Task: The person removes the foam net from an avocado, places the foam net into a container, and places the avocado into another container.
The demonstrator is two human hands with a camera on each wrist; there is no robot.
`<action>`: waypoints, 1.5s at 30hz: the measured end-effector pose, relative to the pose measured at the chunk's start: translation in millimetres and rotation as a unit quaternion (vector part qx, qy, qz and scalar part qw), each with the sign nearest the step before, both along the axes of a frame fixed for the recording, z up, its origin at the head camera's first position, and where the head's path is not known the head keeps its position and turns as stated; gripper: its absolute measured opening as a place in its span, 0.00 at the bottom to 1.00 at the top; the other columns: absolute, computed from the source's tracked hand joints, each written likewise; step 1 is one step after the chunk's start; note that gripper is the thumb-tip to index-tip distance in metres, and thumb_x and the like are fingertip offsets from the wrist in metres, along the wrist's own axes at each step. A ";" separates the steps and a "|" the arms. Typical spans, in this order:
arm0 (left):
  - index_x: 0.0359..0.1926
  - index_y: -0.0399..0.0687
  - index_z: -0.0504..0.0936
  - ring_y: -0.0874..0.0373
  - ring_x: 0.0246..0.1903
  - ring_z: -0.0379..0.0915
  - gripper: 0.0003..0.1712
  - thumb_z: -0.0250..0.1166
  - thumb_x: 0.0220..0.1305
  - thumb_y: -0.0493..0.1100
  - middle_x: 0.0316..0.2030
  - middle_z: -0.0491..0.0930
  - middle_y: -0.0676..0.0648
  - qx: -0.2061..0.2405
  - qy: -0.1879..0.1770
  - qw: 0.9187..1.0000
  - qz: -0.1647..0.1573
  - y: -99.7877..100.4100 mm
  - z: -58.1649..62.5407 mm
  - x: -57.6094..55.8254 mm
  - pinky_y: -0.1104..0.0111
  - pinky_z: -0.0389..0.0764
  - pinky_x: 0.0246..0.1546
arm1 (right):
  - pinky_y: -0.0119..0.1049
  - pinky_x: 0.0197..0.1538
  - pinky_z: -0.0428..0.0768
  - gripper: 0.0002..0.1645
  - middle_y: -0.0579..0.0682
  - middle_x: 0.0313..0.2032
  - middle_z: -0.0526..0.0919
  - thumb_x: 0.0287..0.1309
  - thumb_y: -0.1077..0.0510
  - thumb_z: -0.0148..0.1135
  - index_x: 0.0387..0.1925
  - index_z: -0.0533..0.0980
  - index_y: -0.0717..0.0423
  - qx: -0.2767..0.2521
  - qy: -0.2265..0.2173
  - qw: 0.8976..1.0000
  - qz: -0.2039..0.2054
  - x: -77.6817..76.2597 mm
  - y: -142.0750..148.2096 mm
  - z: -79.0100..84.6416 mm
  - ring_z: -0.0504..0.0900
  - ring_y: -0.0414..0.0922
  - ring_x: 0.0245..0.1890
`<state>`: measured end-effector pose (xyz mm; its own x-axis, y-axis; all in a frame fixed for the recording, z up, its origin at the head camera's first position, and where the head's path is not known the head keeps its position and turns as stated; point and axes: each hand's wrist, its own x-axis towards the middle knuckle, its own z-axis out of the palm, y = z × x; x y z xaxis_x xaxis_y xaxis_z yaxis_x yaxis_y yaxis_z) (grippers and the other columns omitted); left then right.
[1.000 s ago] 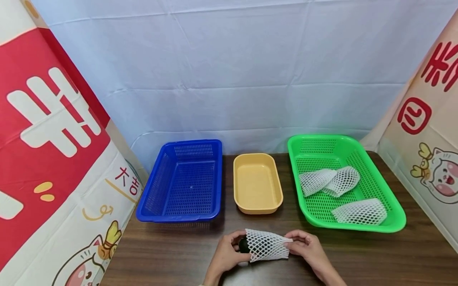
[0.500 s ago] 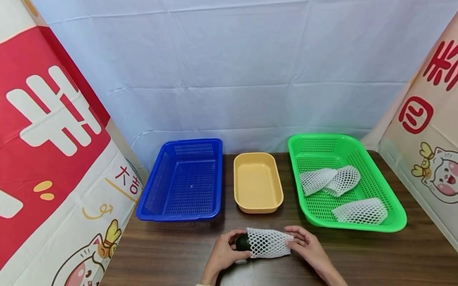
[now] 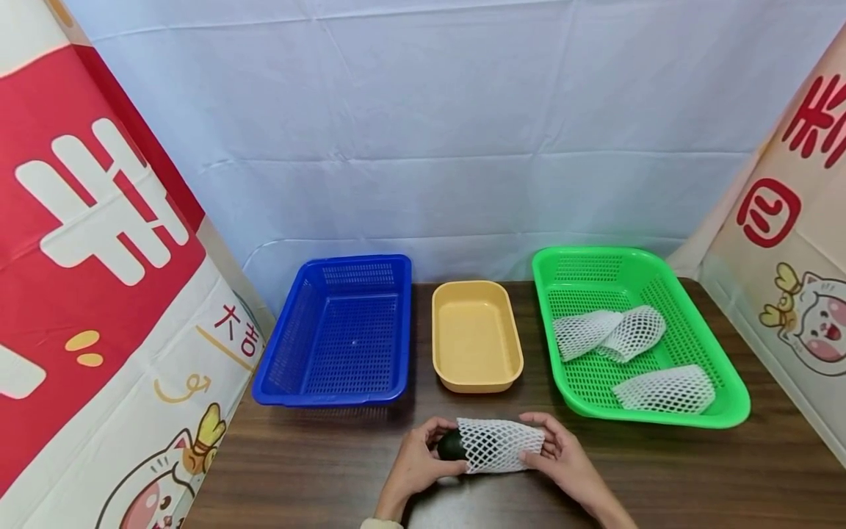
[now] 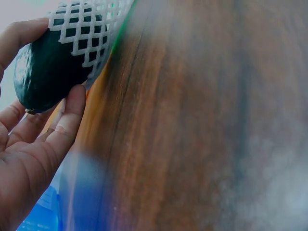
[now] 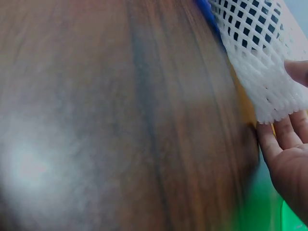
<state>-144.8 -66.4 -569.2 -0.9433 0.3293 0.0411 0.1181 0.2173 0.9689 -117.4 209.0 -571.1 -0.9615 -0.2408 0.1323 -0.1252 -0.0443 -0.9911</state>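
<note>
The left hand (image 3: 419, 459) pinches the bare 9 o'clock end of a dark green fruit (image 3: 451, 445) between thumb and fingers, while the right hand (image 3: 558, 457) pinches the 3 o'clock end of the white foam net (image 3: 500, 446) around the rest of it, at the near side of the counter (image 3: 297, 470). From the fruit, a yellow tray (image 3: 477, 334) sits at 12 o'clock, a blue basket (image 3: 350, 345) at 10, and a green basket (image 3: 598, 378) at 2, with three more nets (image 3: 664, 389) lying inside it.

Dark green produce (image 3: 452, 445), white diamond-mesh sleeve (image 3: 500, 445), blue basket (image 3: 352, 345), yellow tray (image 3: 476, 338), green basket (image 3: 588, 300)
</note>
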 end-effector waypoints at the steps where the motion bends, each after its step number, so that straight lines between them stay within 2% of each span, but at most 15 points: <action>1: 0.46 0.51 0.82 0.61 0.43 0.77 0.27 0.81 0.41 0.40 0.44 0.82 0.55 0.005 0.000 1.000 0.001 0.3 0.4 0.2 0.71 0.76 0.39 | 0.37 0.42 0.82 0.34 0.71 0.48 0.76 0.54 0.73 0.66 0.60 0.61 0.76 -0.001 -0.002 1.000 -0.005 -0.2 -0.5 0.4 0.82 0.45 0.44; 8: 0.49 0.40 0.79 0.55 0.39 0.80 0.29 0.78 0.42 0.32 0.48 0.78 0.44 0.092 -0.033 0.995 -0.005 1.2 4.7 1.7 0.68 0.80 0.39 | 0.40 0.39 0.83 0.36 0.68 0.46 0.79 0.54 0.73 0.66 0.60 0.57 0.72 -0.024 -0.018 0.999 -0.044 -0.5 -2.2 4.9 0.83 0.49 0.43; 14: 0.50 0.39 0.79 0.52 0.40 0.81 0.29 0.77 0.42 0.30 0.50 0.77 0.42 0.121 -0.033 0.992 -0.004 -1.5 12.0 1.1 0.67 0.81 0.39 | 0.37 0.38 0.83 0.34 0.59 0.41 0.83 0.53 0.76 0.64 0.55 0.54 0.69 -0.058 -0.013 0.995 -0.085 -0.6 -4.0 7.8 0.84 0.48 0.41; 18: 0.50 0.39 0.78 0.51 0.41 0.81 0.30 0.77 0.42 0.28 0.49 0.76 0.41 0.130 -0.036 0.991 0.006 -4.2 15.9 -0.3 0.65 0.82 0.39 | 0.35 0.37 0.83 0.28 0.53 0.37 0.83 0.51 0.79 0.63 0.48 0.58 0.71 -0.087 0.022 0.990 -0.112 -1.8 -6.8 9.4 0.84 0.46 0.38; 22: 0.50 0.35 0.77 0.49 0.40 0.81 0.31 0.76 0.41 0.24 0.48 0.77 0.36 0.139 -0.015 0.990 0.012 -7.3 21.9 -1.5 0.62 0.82 0.37 | 0.33 0.36 0.82 0.23 0.51 0.35 0.79 0.48 0.83 0.62 0.42 0.61 0.75 -0.114 0.089 0.982 -0.120 -5.8 -9.8 15.8 0.84 0.43 0.38; 25: 0.50 0.33 0.76 0.49 0.40 0.81 0.31 0.75 0.41 0.23 0.48 0.77 0.34 0.147 0.005 0.989 0.012 -10.0 29.9 -2.8 0.62 0.83 0.36 | 0.32 0.36 0.82 0.22 0.50 0.36 0.77 0.48 0.84 0.61 0.42 0.61 0.76 -0.124 0.114 0.978 -0.122 -10.3 -11.7 25.1 0.83 0.42 0.39; 32: 0.50 0.37 0.77 0.53 0.41 0.80 0.31 0.77 0.40 0.25 0.46 0.79 0.38 0.160 0.048 0.986 0.020 -17.9 50.3 -9.9 0.63 0.83 0.34 | 0.33 0.36 0.82 0.27 0.52 0.40 0.82 0.52 0.82 0.59 0.48 0.59 0.65 -0.130 0.082 0.981 -0.123 -23.1 -14.4 48.5 0.84 0.44 0.40; 36: 0.50 0.36 0.76 0.52 0.40 0.80 0.32 0.76 0.41 0.24 0.47 0.77 0.37 0.163 0.062 0.984 0.022 -24.5 61.1 -16.5 0.62 0.83 0.33 | 0.33 0.38 0.82 0.27 0.51 0.42 0.78 0.56 0.79 0.59 0.52 0.59 0.63 -0.116 0.098 0.983 -0.103 -33.3 -14.9 56.7 0.83 0.43 0.41; 39: 0.51 0.36 0.76 0.51 0.39 0.79 0.32 0.75 0.41 0.22 0.49 0.76 0.37 0.149 0.067 0.986 0.035 -31.7 71.1 -21.0 0.63 0.83 0.32 | 0.32 0.39 0.81 0.28 0.52 0.45 0.78 0.58 0.78 0.57 0.57 0.60 0.64 -0.104 0.119 0.983 -0.092 -40.6 -14.9 60.8 0.82 0.43 0.45; 43: 0.50 0.34 0.75 0.50 0.40 0.78 0.31 0.75 0.42 0.23 0.51 0.74 0.38 0.124 0.088 0.987 0.049 -42.1 94.1 -23.0 0.62 0.83 0.32 | 0.32 0.42 0.80 0.28 0.53 0.49 0.79 0.61 0.78 0.54 0.61 0.60 0.69 -0.096 0.148 0.981 -0.085 -50.2 -14.8 64.7 0.80 0.43 0.49; 45: 0.50 0.33 0.75 0.48 0.40 0.78 0.30 0.75 0.43 0.24 0.51 0.73 0.37 0.117 0.105 0.986 0.051 -47.1 105.4 -24.4 0.62 0.83 0.32 | 0.35 0.39 0.82 0.26 0.53 0.50 0.78 0.62 0.78 0.53 0.61 0.62 0.71 -0.099 0.151 0.980 -0.079 -54.9 -14.4 66.5 0.80 0.44 0.48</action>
